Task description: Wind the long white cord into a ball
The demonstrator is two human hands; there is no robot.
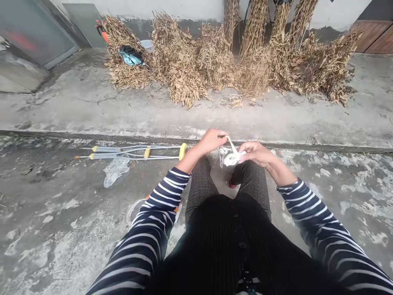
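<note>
Above my knees, a white gauze bandage (231,159) is stretched between my hands, partly in a loose coil and partly in a narrow strip. My left hand (212,139) pinches the upper end of the strip between thumb and fingertips. Slightly lower and to the right, my right hand (255,153) is closed on the bunched part of the bandage. Some whitish, see-through material (222,155) shows just left of the coil; I cannot tell whether it is joined to it.
A pair of crutches (135,152) with yellow pads lies on the ground to the left, beside a crumpled clear plastic bag (116,170). A low concrete step (153,116) runs across in front. Bundles of dried stalks (184,65) lean along the wall, near a pale bucket (147,45).
</note>
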